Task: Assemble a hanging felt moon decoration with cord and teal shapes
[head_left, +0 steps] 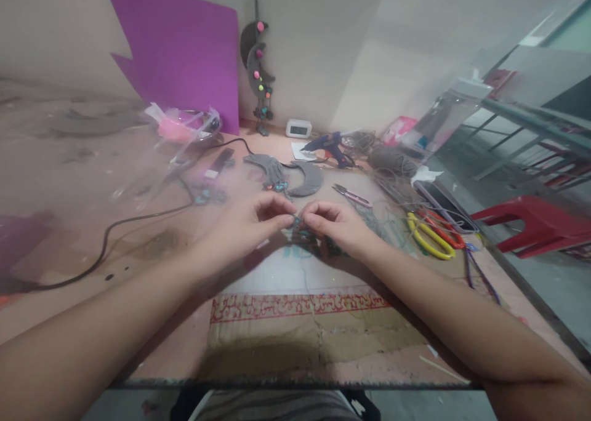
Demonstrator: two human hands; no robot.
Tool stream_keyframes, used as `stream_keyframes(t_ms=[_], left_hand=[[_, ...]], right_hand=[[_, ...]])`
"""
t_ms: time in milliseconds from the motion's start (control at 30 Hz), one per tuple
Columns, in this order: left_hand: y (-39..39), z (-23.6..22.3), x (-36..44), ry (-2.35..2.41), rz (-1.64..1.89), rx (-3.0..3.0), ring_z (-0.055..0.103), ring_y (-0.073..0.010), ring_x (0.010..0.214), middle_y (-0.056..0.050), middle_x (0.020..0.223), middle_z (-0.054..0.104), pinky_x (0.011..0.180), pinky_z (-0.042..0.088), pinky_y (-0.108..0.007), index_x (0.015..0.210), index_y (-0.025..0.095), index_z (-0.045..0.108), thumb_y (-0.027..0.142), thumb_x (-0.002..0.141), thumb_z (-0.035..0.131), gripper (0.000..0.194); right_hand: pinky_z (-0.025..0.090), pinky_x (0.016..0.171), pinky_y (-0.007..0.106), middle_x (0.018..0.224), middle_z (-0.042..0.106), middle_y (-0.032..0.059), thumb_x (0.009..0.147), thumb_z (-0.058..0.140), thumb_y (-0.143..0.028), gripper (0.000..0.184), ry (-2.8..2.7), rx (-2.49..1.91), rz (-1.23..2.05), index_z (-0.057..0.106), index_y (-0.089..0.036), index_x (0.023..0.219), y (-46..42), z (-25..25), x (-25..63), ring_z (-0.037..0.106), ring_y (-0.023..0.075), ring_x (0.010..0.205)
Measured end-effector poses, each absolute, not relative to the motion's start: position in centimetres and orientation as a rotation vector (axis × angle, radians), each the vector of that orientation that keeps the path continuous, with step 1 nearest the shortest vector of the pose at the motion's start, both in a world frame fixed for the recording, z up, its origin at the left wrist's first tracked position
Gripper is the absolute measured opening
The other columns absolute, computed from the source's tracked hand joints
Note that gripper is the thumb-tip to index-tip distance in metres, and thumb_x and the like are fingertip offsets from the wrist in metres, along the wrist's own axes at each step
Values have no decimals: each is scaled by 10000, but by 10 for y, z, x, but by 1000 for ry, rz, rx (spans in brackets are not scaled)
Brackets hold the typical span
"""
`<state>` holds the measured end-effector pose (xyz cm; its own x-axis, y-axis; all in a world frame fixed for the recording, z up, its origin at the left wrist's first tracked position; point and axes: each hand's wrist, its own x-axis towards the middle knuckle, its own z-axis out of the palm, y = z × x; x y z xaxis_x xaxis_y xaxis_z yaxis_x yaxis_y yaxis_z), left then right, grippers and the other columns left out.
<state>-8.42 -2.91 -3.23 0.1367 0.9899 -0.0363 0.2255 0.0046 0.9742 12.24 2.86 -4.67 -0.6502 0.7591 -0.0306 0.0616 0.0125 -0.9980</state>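
Over the middle of the table, my left hand (pixel 262 219) and my right hand (pixel 339 225) meet fingertip to fingertip. Both are closed in a pinch on a small teal and grey yarn piece (pixel 298 223); its exact shape is mostly hidden by the fingers. A thin thread (pixel 305 276) shows on the surface below it. Just beyond my hands lie grey crescent moons (pixel 308 180) with small teal and orange bits between them. Small thread snips (pixel 353 196) with a pink handle rest past my right hand.
A blue glue gun (pixel 329 144) and small digital clock (pixel 298 128) stand at the back. Yellow-handled scissors (pixel 429 239), a phone (pixel 446 205) and grey yarn (pixel 391 160) crowd the right. A black cable (pixel 108 230) crosses the left. A moon garland (pixel 258 70) hangs on the wall.
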Motion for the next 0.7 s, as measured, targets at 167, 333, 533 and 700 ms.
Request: stream_keyframes(t_ms=[167, 333, 533, 700], left_hand=[[-29, -32, -84, 1321, 986, 1507, 559, -101, 556, -14, 791, 663, 463, 425, -212, 929, 212, 685, 351, 848, 676, 161], [-29, -32, -83, 1344, 989, 1520, 604, -145, 657, -36, 823, 680, 475, 423, -223, 910, 212, 701, 362, 834, 681, 170], [-30, -33, -82, 1349, 964, 1527, 621, -153, 692, -38, 854, 695, 496, 437, -224, 903, 211, 704, 342, 840, 662, 151], [-29, -32, -82, 1347, 968, 1521, 606, -143, 649, -35, 826, 688, 473, 425, -219, 904, 213, 702, 336, 838, 661, 146]], right_hand=[[421, 313, 141, 616, 533, -48, 841, 712, -495, 324, -1800, -868, 1638, 655, -176, 842, 28, -48, 123, 465, 59, 437], [402, 301, 147, 591, 532, -51, 830, 721, -488, 326, -1817, -928, 1617, 648, -169, 823, 25, -43, 122, 475, 60, 408], [393, 302, 169, 601, 550, -58, 805, 743, -460, 311, -1808, -961, 1615, 612, -179, 829, 28, -45, 120, 474, 66, 397], [382, 361, 178, 686, 572, -42, 787, 761, -459, 317, -1773, -894, 1574, 593, -197, 844, 28, -48, 121, 491, 77, 493]])
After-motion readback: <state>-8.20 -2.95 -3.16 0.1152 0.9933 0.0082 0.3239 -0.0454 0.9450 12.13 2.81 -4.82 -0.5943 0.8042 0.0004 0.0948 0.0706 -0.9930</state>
